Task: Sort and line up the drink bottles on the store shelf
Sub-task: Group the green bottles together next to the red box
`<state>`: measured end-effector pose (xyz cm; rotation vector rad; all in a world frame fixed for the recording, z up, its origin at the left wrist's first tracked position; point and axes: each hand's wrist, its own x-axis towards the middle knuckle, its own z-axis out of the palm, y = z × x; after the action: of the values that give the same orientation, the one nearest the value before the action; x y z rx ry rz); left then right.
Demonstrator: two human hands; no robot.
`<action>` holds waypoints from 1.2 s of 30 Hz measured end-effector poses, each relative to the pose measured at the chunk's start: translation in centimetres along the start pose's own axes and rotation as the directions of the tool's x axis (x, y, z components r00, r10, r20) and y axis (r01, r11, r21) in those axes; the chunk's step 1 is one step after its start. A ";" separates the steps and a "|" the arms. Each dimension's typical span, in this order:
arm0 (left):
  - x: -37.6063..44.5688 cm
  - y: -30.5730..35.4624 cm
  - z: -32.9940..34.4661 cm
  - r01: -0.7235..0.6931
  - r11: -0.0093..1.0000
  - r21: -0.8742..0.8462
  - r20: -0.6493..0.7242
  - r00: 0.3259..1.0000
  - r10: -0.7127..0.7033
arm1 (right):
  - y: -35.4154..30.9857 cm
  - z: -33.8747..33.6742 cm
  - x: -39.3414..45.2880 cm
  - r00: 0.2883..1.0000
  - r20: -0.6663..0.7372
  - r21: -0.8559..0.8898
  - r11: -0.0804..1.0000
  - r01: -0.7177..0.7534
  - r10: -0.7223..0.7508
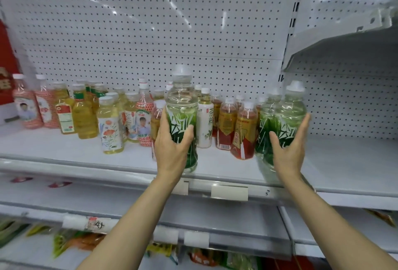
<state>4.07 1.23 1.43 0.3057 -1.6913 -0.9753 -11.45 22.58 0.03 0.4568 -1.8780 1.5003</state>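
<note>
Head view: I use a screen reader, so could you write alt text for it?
The left hand grips a green-labelled bottle at the shelf front, while the open right hand reaches around a matching bottle. Mixed tea bottles stand between and behind them.

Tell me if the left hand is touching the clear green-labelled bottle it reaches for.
Touching. The head view shows the left hand wrapped round the clear green-labelled bottle, thumb across its label.

Bright overhead light; glare streaks on pegboard [150,22]. Wide-angle bend at edges, lower shelf [64,237] & corners blurred.
</note>
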 end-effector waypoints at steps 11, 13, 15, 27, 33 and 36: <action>2.8 -3.2 -12.5 -0.045 0.997 0.059 0.026 0.999 0.044 | -12.2 8.3 -10.0 0.985 0.090 0.197 0.972 0.131 -0.151; 3.5 -3.9 -15.6 -0.048 0.996 0.072 0.008 0.999 0.047 | -14.6 10.3 -12.5 0.980 0.114 0.234 0.964 0.130 -0.160; 4.2 -4.9 -18.5 -0.045 0.995 0.085 -0.012 0.999 0.046 | -16.6 12.5 -15.0 0.977 0.131 0.272 0.954 0.126 -0.166; 11.0 -14.0 -32.0 0.060 0.971 0.230 -0.100 0.994 -0.038 | -27.6 27.9 -22.9 0.939 0.246 0.425 0.898 0.118 -0.240; 16.1 -18.7 -36.8 0.092 0.964 0.248 -0.202 0.979 -0.041 | -31.1 35.6 -24.1 0.917 0.281 0.512 0.852 0.106 -0.282; 18.6 -20.5 -38.7 0.091 0.966 0.240 -0.244 0.969 -0.030 | -32.2 38.5 -24.5 0.896 0.296 0.535 0.834 0.131 -0.331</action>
<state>26.41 -40.74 1.24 0.6211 -1.5900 -0.7358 15.49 -26.23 1.99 1.2615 -1.5903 1.8193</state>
